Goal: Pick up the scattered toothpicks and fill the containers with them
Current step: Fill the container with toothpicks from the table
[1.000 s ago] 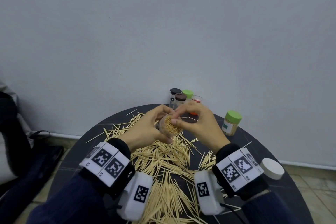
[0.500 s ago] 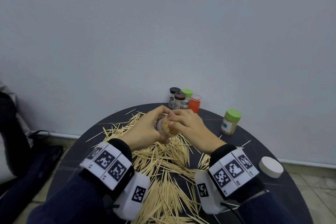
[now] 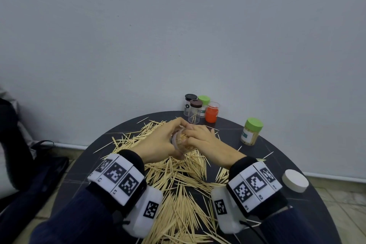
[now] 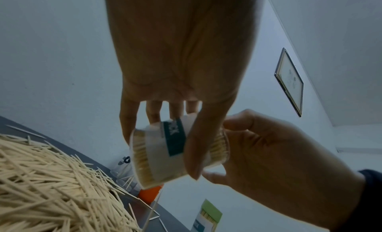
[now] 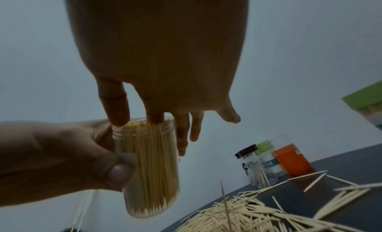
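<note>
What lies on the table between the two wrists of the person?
In the head view, a thick heap of loose toothpicks covers the dark table between the two wrists, below the jar that the left hand holds.

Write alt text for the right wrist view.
A left hand grips a clear container packed with toothpicks, while the right hand's fingers press down on the toothpick tips at its open mouth. Loose toothpicks litter the dark table below, with several small jars behind.
</note>
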`<state>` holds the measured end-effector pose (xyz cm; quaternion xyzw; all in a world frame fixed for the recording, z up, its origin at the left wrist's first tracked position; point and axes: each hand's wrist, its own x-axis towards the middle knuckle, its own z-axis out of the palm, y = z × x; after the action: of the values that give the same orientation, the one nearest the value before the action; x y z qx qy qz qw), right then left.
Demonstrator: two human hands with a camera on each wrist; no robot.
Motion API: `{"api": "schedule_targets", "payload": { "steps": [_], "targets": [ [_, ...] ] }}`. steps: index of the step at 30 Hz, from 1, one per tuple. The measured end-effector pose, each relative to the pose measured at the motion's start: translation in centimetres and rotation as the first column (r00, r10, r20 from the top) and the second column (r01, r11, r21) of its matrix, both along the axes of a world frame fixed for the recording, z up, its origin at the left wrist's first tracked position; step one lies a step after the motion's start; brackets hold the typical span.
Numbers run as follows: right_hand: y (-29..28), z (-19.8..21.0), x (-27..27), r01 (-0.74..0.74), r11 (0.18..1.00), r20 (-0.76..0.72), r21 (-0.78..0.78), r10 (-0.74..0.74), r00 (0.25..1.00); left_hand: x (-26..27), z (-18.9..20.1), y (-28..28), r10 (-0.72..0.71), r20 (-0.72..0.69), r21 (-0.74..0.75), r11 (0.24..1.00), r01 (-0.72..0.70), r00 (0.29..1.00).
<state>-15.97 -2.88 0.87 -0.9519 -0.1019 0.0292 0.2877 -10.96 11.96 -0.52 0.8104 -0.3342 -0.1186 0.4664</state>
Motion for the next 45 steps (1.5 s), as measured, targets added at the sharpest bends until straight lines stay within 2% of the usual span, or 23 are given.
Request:
{"api": "schedule_targets", "payload": {
  "steps": [9, 15, 18, 21, 23, 24, 26, 27, 32, 34, 39, 45],
  "targets": [
    [-1.5, 0.7, 0.0, -0.011, 0.995, 0.099, 0.101, 0.001, 0.995, 0.1, 0.0, 0.2, 0.052, -0.03, 0.0, 0.999, -0.052, 0.998],
    [-2.5, 1.3, 0.0, -0.068, 0.962, 0.164, 0.265, 0.024, 0.986, -0.1, 0.0, 0.5, 0.082, -0.058, -0.005, 0.997, -0.082, 0.995],
    [-2.6, 1.4, 0.1, -0.006, 0.962, 0.229, 0.274, -0.059, 0.972, -0.1, 0.1, 0.9, 0.093, -0.074, -0.017, 0.995, -0.095, 0.993],
    [-2.9, 1.0, 0.4, 0.163, 0.949, 0.23, 0.269, -0.228, 0.946, -0.1, 0.4, 1.3, 0.096, -0.085, -0.021, 0.995, -0.098, 0.992],
    [-3.3, 0.4, 0.7, 0.268, 0.952, 0.094, 0.15, -0.283, 0.954, -0.1, 0.6, 1.7, 0.098, -0.086, -0.025, 0.995, -0.101, 0.991],
    [-3.5, -0.1, 1.0, 0.289, 0.957, -0.016, 0.005, -0.289, 0.957, -0.1, 0.6, 1.8, 0.102, -0.085, -0.024, 0.994, -0.105, 0.991],
    [-3.6, -1.2, 1.8, 0.255, 0.926, -0.229, -0.28, -0.322, 0.919, 0.0, 0.7, 2.1, 0.114, -0.078, -0.018, 0.993, -0.116, 0.99],
    [-3.5, -1.7, 2.1, 0.235, 0.9, -0.286, -0.367, -0.349, 0.892, 0.0, 0.7, 2.2, 0.116, -0.079, -0.019, 0.993, -0.117, 0.99],
    [-2.0, -3.0, 3.6, 0.156, 0.796, -0.33, -0.584, -0.409, 0.85, 0.4, 0.7, 2.5, 0.119, -0.07, -0.025, 0.992, -0.121, 0.99],
    [-1.2, -3.4, 4.0, 0.142, 0.768, -0.302, -0.625, -0.405, 0.863, 0.6, 0.7, 2.7, 0.122, -0.065, -0.023, 0.992, -0.123, 0.99],
    [0.7, -3.5, 4.9, 0.111, 0.816, -0.301, -0.567, -0.331, 0.894, 0.6, 0.9, 3.1, 0.126, -0.063, -0.029, 0.991, -0.128, 0.99],
    [1.7, -3.4, 4.9, 0.058, 0.784, -0.298, -0.618, -0.302, 0.906, 0.4, 1.1, 3.3, 0.115, -0.06, -0.031, 0.993, -0.117, 0.992]
  ]
}}
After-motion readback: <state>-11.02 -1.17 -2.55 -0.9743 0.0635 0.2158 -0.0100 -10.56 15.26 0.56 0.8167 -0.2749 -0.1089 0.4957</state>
